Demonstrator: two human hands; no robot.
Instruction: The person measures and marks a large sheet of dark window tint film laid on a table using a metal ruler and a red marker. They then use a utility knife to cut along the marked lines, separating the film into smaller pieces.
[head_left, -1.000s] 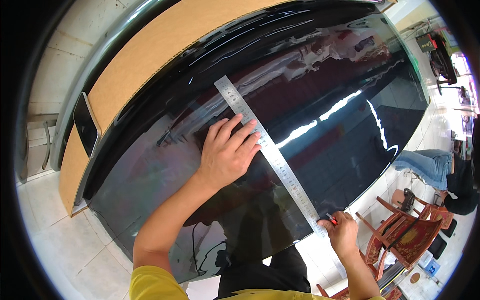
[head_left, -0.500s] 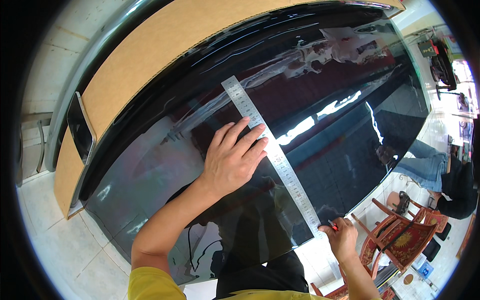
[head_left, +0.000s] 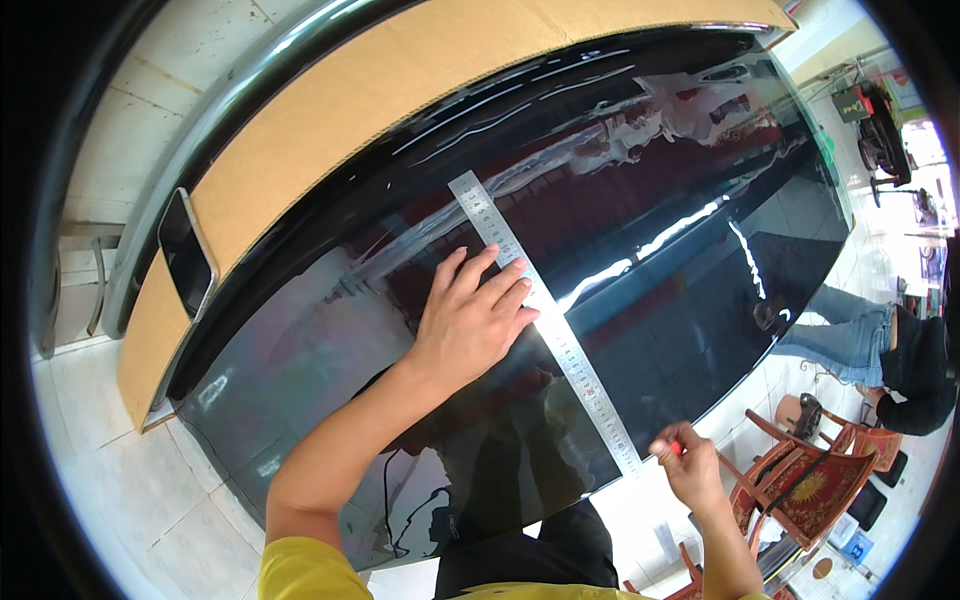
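Note:
A long steel ruler [head_left: 584, 385] lies slantwise across a dark glossy sheet [head_left: 690, 340] that covers a broad curved surface. My left hand [head_left: 472, 318] rests near the ruler's middle, fingers spread, fingertips pressing on its left edge and face. Just beyond the ruler's near end, my right hand [head_left: 690, 465] is closed above the sheet's near edge. A small red tool [head_left: 677, 448] pokes out between its thumb and fingers; most of it is hidden, so its exact kind does not show. That hand is apart from the ruler.
Brown cardboard [head_left: 330, 110] borders the far and left sides, with a phone [head_left: 187, 255] leaning on it. Past the right edge are a carved wooden chair [head_left: 800, 490] with red patterned upholstery and a person in jeans [head_left: 845, 335]. Pale tiles [head_left: 100, 480] cover the floor.
My right hand has lifted off the ruler's near end and shifted slightly right, the red tool still in it. My left hand stays pressed on the ruler. The whole view has shifted slightly.

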